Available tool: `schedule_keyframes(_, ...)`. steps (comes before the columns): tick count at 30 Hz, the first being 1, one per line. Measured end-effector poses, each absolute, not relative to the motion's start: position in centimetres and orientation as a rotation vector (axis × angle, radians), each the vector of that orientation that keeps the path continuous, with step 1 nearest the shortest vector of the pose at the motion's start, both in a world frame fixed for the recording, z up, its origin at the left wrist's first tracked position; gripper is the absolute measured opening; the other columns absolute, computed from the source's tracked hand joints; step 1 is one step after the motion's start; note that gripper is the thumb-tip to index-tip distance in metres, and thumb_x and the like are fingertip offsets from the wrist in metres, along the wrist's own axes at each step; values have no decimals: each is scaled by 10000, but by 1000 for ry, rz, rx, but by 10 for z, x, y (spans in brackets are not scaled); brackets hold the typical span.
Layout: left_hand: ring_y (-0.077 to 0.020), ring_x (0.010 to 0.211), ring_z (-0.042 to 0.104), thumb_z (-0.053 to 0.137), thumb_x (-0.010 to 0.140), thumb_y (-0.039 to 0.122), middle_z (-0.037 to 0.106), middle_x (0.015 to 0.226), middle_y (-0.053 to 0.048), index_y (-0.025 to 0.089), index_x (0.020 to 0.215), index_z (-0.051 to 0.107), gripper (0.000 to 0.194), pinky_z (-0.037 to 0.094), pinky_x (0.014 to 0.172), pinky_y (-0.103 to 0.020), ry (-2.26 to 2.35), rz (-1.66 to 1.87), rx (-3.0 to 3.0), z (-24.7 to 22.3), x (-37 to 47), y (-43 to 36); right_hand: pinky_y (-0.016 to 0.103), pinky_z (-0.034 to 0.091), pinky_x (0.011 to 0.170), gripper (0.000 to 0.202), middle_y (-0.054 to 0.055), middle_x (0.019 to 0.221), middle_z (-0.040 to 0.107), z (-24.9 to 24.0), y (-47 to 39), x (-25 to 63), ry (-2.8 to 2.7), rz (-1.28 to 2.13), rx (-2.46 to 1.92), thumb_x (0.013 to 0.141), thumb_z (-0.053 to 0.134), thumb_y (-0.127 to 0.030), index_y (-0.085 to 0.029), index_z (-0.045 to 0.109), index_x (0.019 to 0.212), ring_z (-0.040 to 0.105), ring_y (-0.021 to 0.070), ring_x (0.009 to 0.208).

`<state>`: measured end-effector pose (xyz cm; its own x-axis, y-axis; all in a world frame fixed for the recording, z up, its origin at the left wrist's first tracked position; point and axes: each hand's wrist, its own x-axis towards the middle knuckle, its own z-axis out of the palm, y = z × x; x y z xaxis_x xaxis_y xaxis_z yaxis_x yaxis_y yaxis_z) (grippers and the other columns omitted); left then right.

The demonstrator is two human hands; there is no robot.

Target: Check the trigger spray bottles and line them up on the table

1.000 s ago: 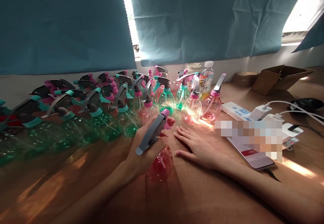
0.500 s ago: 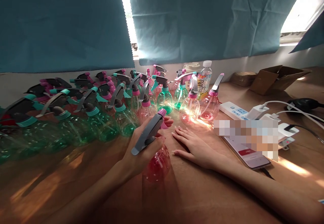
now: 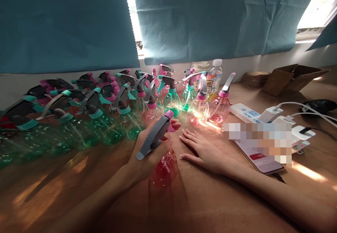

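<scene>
Transp. red spray btl (image 3: 164,171), upright on brown tbl (image 3: 210,205), grey head (image 3: 154,138) w/ pink nozzle (image 3: 169,114) up front.

Creased teal fabric curtains (image 3: 216,19) hang before a pale wall (image 3: 242,65). Daylight glares through the narrow slanting gap (image 3: 132,12) between them and a bright, partly uncovered window (image 3: 317,8) at right; warm sunlit patches (image 3: 308,171) streak the brown tabletop (image 3: 218,205).

From the wearer's head, one camera looks forward and down, close above the counter (image 3: 210,199), facing curtains (image 3: 216,20) at twelve o'clock.
</scene>
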<state>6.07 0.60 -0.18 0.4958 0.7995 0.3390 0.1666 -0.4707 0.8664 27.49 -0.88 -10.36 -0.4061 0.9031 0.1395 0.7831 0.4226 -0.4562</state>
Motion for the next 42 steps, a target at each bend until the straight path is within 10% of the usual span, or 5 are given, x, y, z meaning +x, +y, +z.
schedule_keyframes(34, -241, 1022, 635, 531, 790, 172, 679, 1166, -61, 242, 1139, 636, 372, 536, 819, -349, 810, 1033, 1962, -3, 61, 2, 544, 238, 1161, 720, 148, 1535, 308, -106, -8, 275, -2322, 468, -1422, 903, 464, -619, -158, 416, 1454, 246, 322, 1434)
schedule_keyframes(42, -203, 733, 621, 526, 777, 198, 616, 743, -13, 213, 1058, 651, 308, 510, 657, -325, 925, 1023, 1989, -3, 59, 3, 544, 223, 1165, 729, 158, 1539, 287, -104, -8, 274, -2344, 463, -1450, 909, 452, -614, -134, 409, 1455, 232, 320, 1438)
